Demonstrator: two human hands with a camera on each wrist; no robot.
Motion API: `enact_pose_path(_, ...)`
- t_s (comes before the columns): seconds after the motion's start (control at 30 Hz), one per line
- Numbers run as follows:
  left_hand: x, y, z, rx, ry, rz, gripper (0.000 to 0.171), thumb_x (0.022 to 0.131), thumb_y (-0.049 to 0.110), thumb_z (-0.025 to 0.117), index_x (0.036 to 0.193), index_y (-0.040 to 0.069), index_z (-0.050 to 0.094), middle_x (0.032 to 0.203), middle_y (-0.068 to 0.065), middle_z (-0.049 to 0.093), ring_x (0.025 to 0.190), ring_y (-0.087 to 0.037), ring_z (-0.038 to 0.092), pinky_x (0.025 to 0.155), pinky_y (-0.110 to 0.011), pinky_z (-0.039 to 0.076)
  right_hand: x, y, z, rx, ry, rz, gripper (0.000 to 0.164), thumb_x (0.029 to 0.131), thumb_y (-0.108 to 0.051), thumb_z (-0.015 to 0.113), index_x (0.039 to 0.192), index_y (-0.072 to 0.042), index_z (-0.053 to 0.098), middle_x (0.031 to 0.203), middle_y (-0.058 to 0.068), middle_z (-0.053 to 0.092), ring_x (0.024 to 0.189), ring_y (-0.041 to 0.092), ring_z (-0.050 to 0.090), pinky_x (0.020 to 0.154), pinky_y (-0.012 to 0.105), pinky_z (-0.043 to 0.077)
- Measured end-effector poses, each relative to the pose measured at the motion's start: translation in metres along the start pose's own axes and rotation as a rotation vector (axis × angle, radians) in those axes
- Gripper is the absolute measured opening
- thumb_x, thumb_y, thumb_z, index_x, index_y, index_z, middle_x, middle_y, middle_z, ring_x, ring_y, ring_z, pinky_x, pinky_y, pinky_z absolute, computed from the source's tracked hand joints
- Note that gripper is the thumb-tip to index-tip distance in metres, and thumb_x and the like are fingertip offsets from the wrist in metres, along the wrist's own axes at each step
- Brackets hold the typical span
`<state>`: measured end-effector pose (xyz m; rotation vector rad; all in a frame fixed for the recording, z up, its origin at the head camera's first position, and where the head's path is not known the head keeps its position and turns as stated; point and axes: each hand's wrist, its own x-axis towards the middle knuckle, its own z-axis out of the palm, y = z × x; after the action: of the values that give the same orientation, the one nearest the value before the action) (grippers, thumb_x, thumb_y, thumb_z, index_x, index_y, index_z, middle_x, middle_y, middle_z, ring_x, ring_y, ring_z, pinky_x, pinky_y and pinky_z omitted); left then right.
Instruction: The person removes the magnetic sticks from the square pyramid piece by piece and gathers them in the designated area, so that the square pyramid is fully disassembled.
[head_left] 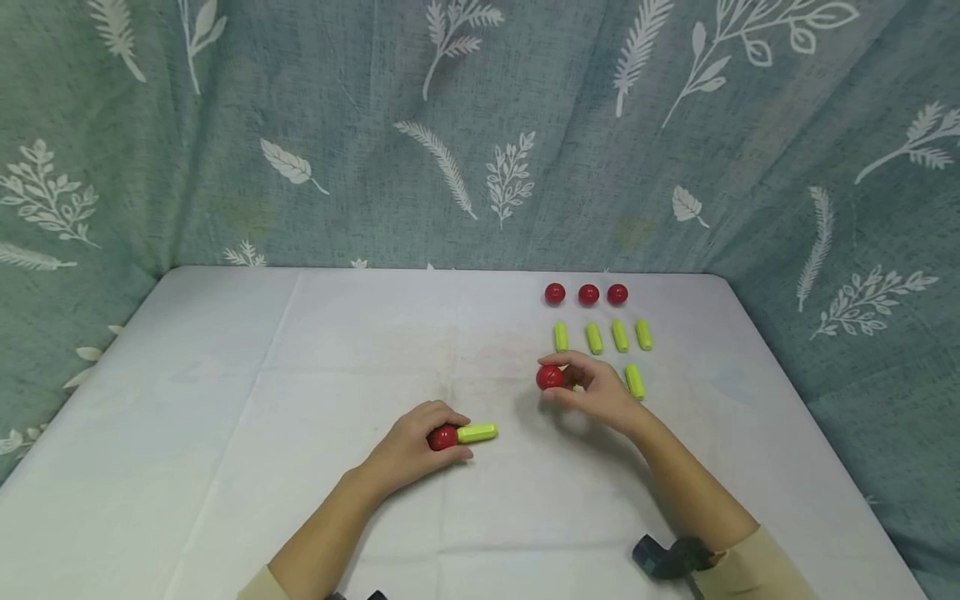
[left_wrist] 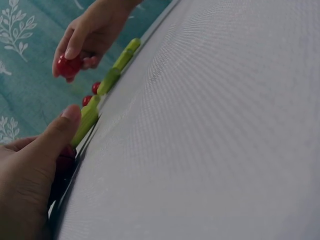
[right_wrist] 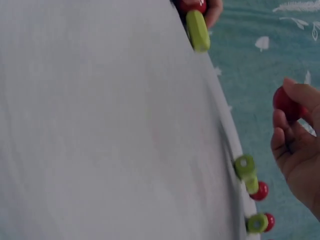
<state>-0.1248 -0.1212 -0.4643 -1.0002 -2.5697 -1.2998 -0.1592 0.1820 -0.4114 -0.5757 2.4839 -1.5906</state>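
My left hand rests low over the white table, curled round a red ball. Against that ball, pointing right, lies a faceted yellow-green stick, its far end sticking out past my fingertips. Thumb and fingers of my right hand pinch another red ball. In the right wrist view this second ball sits between the fingertips, raised over the table. The left wrist view shows the left thumb beside the green stick, with the ball there partly hidden by the hand.
Three red balls form a row near the table's back edge. Several yellow-green sticks stand in a row before them, and one more stick lies close behind my right wrist. A leaf-patterned green cloth hangs behind the white table.
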Motion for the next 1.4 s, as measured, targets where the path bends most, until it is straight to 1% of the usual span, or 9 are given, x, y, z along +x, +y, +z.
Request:
enact_pose_path(0.1, 0.0, -0.003, -0.002, -0.018, -0.007, 0.006, 0.04, 0.073, 0.031, 0.081, 0.108, 0.018, 0.065, 0.103, 0.01, 0.061, 0.092, -0.006, 0.055, 0.075, -0.023, 0.051, 0.0, 0.001, -0.013, 0.038, 0.047, 0.027, 0.045, 0.083, -0.015, 0.073, 0.124, -0.006, 0.058, 0.114, 0.012, 0.059, 0.09, 0.027, 0.056, 0.073, 0.023, 0.052)
enact_pose_path(0.3, -0.002, -0.006, -0.007, -0.086, -0.057, 0.06, 0.037, 0.077, 0.014, 0.077, 0.112, 0.016, 0.064, 0.106, 0.006, 0.062, 0.093, -0.009, 0.056, 0.078, -0.024, 0.05, -0.003, 0.002, -0.035, 0.073, 0.139, 0.17, 0.047, 0.085, -0.02, 0.072, 0.128, -0.009, 0.056, 0.116, 0.013, 0.057, 0.093, 0.024, 0.052, 0.072, 0.02, 0.05)
enact_pose_path(0.5, -0.001, -0.005, -0.007, -0.122, -0.062, 0.137, 0.034, 0.077, 0.008, 0.076, 0.108, 0.014, 0.064, 0.103, 0.004, 0.063, 0.088, -0.008, 0.056, 0.075, -0.023, 0.049, -0.004, 0.01, -0.061, 0.014, 0.223, 0.214, 0.052, 0.086, -0.027, 0.071, 0.131, -0.007, 0.053, 0.116, 0.01, 0.056, 0.089, 0.018, 0.05, 0.071, 0.016, 0.047)
enact_pose_path(0.57, 0.0, -0.005, -0.006, -0.121, -0.052, 0.149, 0.033, 0.076, 0.009, 0.077, 0.107, 0.014, 0.065, 0.101, 0.004, 0.064, 0.087, -0.008, 0.055, 0.075, -0.022, 0.049, -0.001, 0.014, -0.071, 0.008, 0.279, 0.221, 0.053, 0.087, -0.027, 0.07, 0.132, -0.006, 0.051, 0.113, 0.007, 0.057, 0.088, 0.015, 0.052, 0.073, 0.016, 0.049)
enact_pose_path(0.77, 0.0, -0.008, -0.006, -0.121, -0.036, 0.155, 0.033, 0.076, 0.009, 0.077, 0.106, 0.014, 0.065, 0.1, 0.003, 0.064, 0.086, -0.008, 0.055, 0.075, -0.022, 0.049, 0.013, 0.032, -0.097, 0.018, 0.509, 0.287, 0.059, 0.085, -0.035, 0.069, 0.133, -0.006, 0.049, 0.105, -0.006, 0.056, 0.086, 0.006, 0.053, 0.074, 0.011, 0.048)
enact_pose_path(0.93, -0.001, -0.008, -0.005, -0.119, -0.044, 0.128, 0.033, 0.077, 0.011, 0.077, 0.107, 0.015, 0.065, 0.101, 0.005, 0.063, 0.087, -0.008, 0.055, 0.075, -0.022, 0.048, 0.027, 0.052, -0.118, 0.033, 0.625, 0.342, 0.058, 0.084, -0.034, 0.071, 0.13, -0.005, 0.052, 0.103, -0.013, 0.055, 0.094, 0.003, 0.05, 0.077, 0.01, 0.044)
enact_pose_path(1.03, -0.001, -0.007, -0.005, -0.121, -0.045, 0.113, 0.033, 0.077, 0.012, 0.077, 0.108, 0.016, 0.065, 0.102, 0.005, 0.063, 0.088, -0.008, 0.055, 0.075, -0.022, 0.048, 0.036, 0.063, -0.13, 0.016, 0.647, 0.392, 0.059, 0.084, -0.036, 0.07, 0.131, -0.007, 0.052, 0.11, -0.008, 0.055, 0.102, 0.006, 0.049, 0.085, 0.015, 0.045)
enact_pose_path(1.2, -0.002, -0.006, -0.005, -0.12, -0.043, 0.103, 0.033, 0.076, 0.012, 0.078, 0.107, 0.015, 0.065, 0.102, 0.006, 0.063, 0.088, -0.008, 0.056, 0.076, -0.022, 0.049, 0.048, 0.076, -0.142, -0.011, 0.636, 0.476, 0.06, 0.087, -0.036, 0.067, 0.138, -0.01, 0.048, 0.133, 0.009, 0.048, 0.116, 0.019, 0.045, 0.101, 0.032, 0.042)
enact_pose_path(1.4, -0.002, -0.006, -0.007, -0.113, -0.033, 0.116, 0.033, 0.076, 0.011, 0.078, 0.106, 0.014, 0.066, 0.101, 0.005, 0.064, 0.088, -0.008, 0.056, 0.076, -0.022, 0.048, 0.065, 0.088, -0.148, -0.018, 0.647, 0.558, 0.058, 0.088, -0.028, 0.067, 0.139, -0.01, 0.047, 0.137, 0.014, 0.049, 0.125, 0.023, 0.044, 0.105, 0.035, 0.039)
